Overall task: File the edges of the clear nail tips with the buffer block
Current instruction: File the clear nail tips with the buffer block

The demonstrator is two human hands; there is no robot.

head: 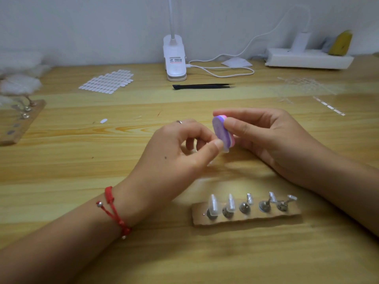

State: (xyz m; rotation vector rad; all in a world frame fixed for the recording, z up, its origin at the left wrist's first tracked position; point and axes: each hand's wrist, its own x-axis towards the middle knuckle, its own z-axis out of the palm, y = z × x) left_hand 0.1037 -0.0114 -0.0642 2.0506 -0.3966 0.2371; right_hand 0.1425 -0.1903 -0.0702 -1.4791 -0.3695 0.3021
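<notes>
Filing one clear nail tip against the small buffer block, both hands held just above the table [102, 181].

The left hand [178, 148] pinches the nail tip [225, 150] between thumb and curled fingers. Only a little of the tip pokes out past the thumb, likely so it stays stiff while the block rubs its edge. The right hand [266, 136] grips the buffer block [221, 131] by its sides, thumb in front and fingers behind. That leaves the purple face bare and turned toward the tip, which touches the block's lower end. Nearer the body lies a brown strip [291, 217] of metal pegs [245, 208]. Two more tips [213, 203] stand on its leftmost pegs and the other pegs are bare. It probably sits close so that tips can be swapped with a short reach.
</notes>
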